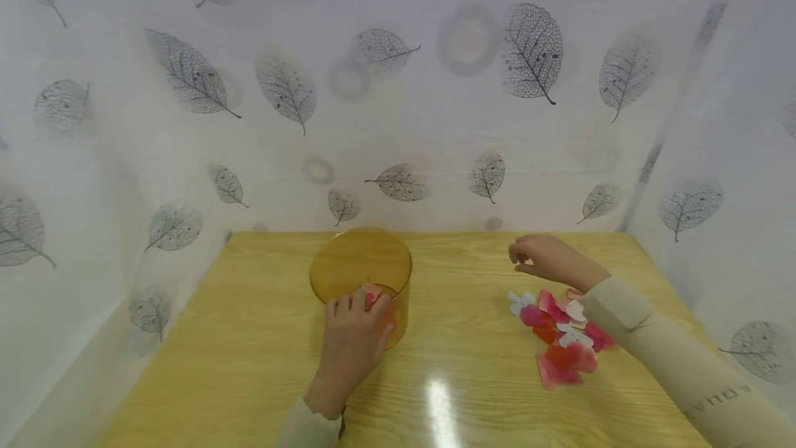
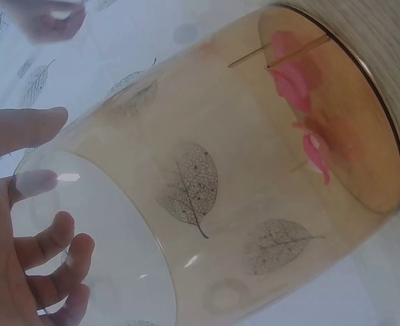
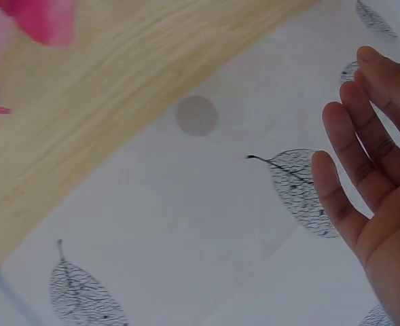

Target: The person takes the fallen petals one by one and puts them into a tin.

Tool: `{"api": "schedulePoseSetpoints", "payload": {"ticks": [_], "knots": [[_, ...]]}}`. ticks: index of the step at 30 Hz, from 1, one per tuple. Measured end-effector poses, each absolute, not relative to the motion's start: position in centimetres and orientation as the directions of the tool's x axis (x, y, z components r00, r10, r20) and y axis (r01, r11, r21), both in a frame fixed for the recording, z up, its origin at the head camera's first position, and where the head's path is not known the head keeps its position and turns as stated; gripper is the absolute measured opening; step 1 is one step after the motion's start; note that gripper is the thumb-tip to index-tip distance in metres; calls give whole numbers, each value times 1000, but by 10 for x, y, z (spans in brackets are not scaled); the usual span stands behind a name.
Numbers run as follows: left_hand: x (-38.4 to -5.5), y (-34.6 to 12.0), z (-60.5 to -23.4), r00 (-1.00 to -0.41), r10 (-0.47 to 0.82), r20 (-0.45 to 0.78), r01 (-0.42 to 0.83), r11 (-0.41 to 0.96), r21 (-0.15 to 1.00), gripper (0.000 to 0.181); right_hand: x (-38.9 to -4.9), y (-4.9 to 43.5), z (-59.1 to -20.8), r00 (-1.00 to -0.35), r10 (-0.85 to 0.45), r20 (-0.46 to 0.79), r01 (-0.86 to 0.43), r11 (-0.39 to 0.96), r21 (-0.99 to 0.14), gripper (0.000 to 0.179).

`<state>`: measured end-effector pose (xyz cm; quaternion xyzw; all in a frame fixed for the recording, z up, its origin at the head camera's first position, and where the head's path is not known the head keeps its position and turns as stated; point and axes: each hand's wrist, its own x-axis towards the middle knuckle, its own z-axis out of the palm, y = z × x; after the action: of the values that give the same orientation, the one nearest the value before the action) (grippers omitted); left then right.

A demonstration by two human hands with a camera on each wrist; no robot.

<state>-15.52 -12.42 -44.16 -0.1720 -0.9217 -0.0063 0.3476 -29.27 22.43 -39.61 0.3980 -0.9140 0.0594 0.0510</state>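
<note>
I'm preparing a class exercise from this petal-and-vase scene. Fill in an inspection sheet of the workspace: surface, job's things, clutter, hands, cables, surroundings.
Surface: wood-grained table, with a bright glare patch near the front.
Vase: amber, see-through, standing on the table; pink petals inside.
Loose petals: pink, red and white, heaped on the table's right side.
Clutter: nothing seen.
Left hand: at the vase; can't tell whether it grips.
Right hand: beyond the heap, fingers loosely bent, nothing seen in it.
Cables: nothing seen.
Surroundings: white leaf-print sheeting behind the table and on both sides.
</note>
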Motion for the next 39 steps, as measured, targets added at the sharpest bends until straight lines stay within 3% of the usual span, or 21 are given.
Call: {"api": "schedulePoseSetpoints", "payload": {"ticks": [7,19,26,39], "knots": [[-156,-124,-442,-697,313,645,319,941,-113,50,-290,267,-431,-764,-645,16,-642,756,-126,13],[-155,-123,-443,-700,307,645,313,943,-110,51,-278,290,-469,-817,-566,-108,-520,805,-287,17],[-155,-123,-442,-704,309,639,310,944,-116,50,-274,293,-480,-790,-605,-104,-572,787,-230,24],[-155,-123,-440,-694,317,647,315,941,-124,49,-274,292,-477,-827,-526,-199,-474,842,-258,22]]}}
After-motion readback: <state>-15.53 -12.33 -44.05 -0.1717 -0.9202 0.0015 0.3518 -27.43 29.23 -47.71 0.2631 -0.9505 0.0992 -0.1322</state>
